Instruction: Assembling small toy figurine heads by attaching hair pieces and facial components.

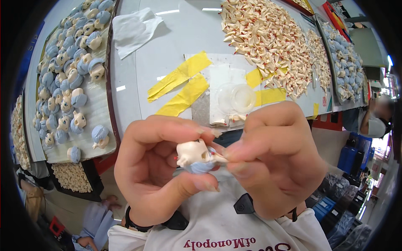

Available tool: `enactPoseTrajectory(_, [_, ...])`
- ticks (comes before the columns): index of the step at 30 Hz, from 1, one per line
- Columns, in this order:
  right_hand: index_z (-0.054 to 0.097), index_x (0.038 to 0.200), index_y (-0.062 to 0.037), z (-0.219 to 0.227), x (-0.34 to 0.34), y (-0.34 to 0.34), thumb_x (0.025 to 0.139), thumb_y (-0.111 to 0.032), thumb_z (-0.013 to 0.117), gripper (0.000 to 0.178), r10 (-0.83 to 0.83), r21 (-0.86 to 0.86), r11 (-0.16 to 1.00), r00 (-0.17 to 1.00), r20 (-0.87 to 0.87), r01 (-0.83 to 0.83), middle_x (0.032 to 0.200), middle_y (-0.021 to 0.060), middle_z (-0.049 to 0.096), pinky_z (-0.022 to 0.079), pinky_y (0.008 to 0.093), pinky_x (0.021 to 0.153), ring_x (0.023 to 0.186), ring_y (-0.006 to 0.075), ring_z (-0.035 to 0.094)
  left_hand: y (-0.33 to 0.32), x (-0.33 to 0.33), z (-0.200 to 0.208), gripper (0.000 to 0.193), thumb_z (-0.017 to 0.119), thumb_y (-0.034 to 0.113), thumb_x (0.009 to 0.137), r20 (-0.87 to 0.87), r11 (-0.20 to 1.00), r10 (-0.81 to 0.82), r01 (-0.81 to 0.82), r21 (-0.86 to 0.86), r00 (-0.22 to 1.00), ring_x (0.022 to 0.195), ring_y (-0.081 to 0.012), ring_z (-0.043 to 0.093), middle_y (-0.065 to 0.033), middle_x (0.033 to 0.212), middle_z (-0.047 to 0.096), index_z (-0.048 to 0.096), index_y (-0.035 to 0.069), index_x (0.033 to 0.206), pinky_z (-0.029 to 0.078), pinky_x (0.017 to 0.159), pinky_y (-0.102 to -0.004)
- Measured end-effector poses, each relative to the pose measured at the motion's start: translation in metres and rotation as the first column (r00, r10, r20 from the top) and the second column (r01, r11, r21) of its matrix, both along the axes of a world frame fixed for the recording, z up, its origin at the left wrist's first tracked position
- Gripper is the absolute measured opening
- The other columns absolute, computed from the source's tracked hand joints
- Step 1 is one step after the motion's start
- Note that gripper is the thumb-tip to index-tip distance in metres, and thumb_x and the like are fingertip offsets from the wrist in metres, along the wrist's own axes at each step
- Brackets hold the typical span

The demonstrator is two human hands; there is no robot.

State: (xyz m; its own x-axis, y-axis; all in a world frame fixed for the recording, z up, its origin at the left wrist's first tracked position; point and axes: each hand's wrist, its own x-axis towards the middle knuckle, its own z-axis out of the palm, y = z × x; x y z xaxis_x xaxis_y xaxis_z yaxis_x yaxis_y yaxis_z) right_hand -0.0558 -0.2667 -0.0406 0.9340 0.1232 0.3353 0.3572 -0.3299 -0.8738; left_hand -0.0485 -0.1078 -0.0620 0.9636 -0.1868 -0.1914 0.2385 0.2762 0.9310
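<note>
My left hand (146, 167) is closed around a small doll head (191, 154) with a cream face and light blue hair. The head lies tipped on its side between thumb and fingers, with a little red tip sticking out at its left. From the right, my right hand (276, 159) pinches a small pointed cream piece (219, 158) between thumb and forefinger. That piece meets the head beside a dark hole in it; how far it goes in is hidden. Just beyond my hands, a round clear plastic dish (243, 98) sits on a white taped-down board (218, 77).
A tray (98, 138) of blue-haired doll heads stands at left, another tray of heads (345, 62) at far right. Loose cream pieces with red tips (268, 42) are heaped at back right. Yellow tape strips (184, 96) and a white cloth (136, 29) lie on the table. Other people are nearby.
</note>
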Motion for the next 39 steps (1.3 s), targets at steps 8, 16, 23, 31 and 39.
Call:
enactPoseTrajectory(8, [0.064,0.081,-0.0078,0.001,0.003,0.004,0.065,0.002,0.070,0.020,-0.019,-0.205,0.977,0.980,0.199,0.061,0.076,0.0058,0.055,0.037,0.0245,0.055,0.063,0.0155,0.046,0.005,-0.009,-0.017,0.061,0.082,0.034,0.059,0.174,0.989,0.049,-0.023,-0.149,0.983,0.064,-0.0093,0.055,-0.0093,0.088,0.059,0.051,0.000,0.099,0.044,0.053,-0.0178])
enactPoseTrajectory(16, [0.065,0.079,-0.0083,-0.002,0.006,0.002,0.062,0.000,0.072,0.021,-0.005,-0.203,0.978,0.981,0.194,0.045,0.077,0.0049,0.055,0.039,0.0259,0.056,0.065,0.0166,0.049,0.005,-0.008,-0.011,0.057,0.080,0.031,0.062,0.141,0.996,0.073,-0.065,-0.060,0.987,0.066,-0.0095,0.055,-0.0102,0.090,0.059,0.051,-0.001,0.099,0.044,0.055,-0.0186])
enactPoseTrajectory(23, [0.053,0.108,0.0000,0.004,0.002,-0.010,0.068,-0.012,0.077,0.048,0.054,-0.052,0.997,0.997,0.059,-0.051,0.088,0.0093,0.059,0.047,0.0288,0.067,0.078,0.0194,0.057,0.007,0.004,-0.010,0.045,0.079,0.007,0.061,0.597,0.967,-0.045,-0.115,0.227,0.801,0.080,-0.0215,0.058,-0.0143,0.094,0.062,0.058,-0.002,0.100,0.045,0.069,-0.0298])
enactPoseTrajectory(31, [0.046,0.122,-0.0023,0.021,0.002,-0.022,0.074,-0.008,0.071,0.054,0.117,0.183,0.982,0.910,-0.397,-0.047,0.098,0.0089,0.061,0.047,0.0251,0.078,0.091,0.0138,0.060,-0.005,0.002,0.002,0.031,0.068,0.015,0.074,0.759,0.734,-0.318,-0.360,0.576,0.568,0.086,-0.0266,0.054,-0.0162,0.101,0.058,0.056,0.001,0.100,0.043,0.077,-0.0339])
enactPoseTrajectory(39, [0.060,0.102,-0.0037,0.043,0.038,-0.265,0.078,-0.005,0.060,0.024,-0.615,-0.564,0.525,0.742,0.268,0.638,0.097,0.0042,0.059,0.044,0.0212,0.071,0.077,0.0104,0.054,0.025,0.000,0.005,0.032,0.062,0.011,0.081,0.670,0.700,-0.272,-0.335,0.630,0.690,0.098,-0.0262,0.049,-0.0178,0.110,0.050,0.050,-0.001,0.108,0.040,0.083,-0.0351])
